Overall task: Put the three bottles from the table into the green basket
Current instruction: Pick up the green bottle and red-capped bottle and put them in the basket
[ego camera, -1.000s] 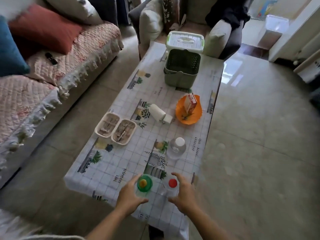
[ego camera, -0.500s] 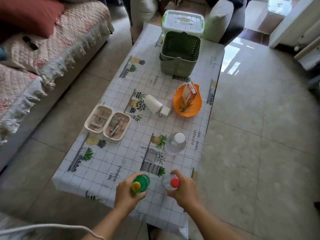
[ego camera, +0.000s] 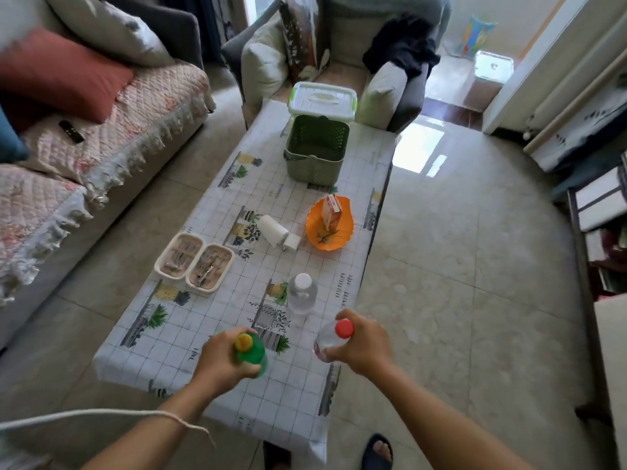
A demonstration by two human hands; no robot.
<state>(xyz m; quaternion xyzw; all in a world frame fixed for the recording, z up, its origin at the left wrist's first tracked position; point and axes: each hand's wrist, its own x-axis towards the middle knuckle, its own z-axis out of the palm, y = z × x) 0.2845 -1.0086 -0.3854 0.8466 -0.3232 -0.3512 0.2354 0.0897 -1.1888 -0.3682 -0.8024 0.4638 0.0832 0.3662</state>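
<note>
My left hand (ego camera: pixel 224 362) grips a green bottle with a yellow cap (ego camera: pixel 251 351) above the near end of the table. My right hand (ego camera: pixel 364 342) holds a clear bottle with a red cap (ego camera: pixel 334 335), lifted off the table near its right edge. A third clear bottle with a white cap (ego camera: pixel 302 293) stands upright on the tablecloth just beyond my hands. The green basket (ego camera: pixel 315 157) sits empty at the far end of the table, well away from both hands.
A white lidded box (ego camera: pixel 322 100) stands behind the basket. An orange bowl (ego camera: pixel 330 239) holds a small carton. A paper roll (ego camera: pixel 273 230) and two beige trays of tools (ego camera: pixel 195 262) lie mid-table. A sofa runs along the left; an armchair stands at the far end.
Both hands closed around the green and red-capped bottles and lifted them off the table. My right hand has moved to the right with its bottle.
</note>
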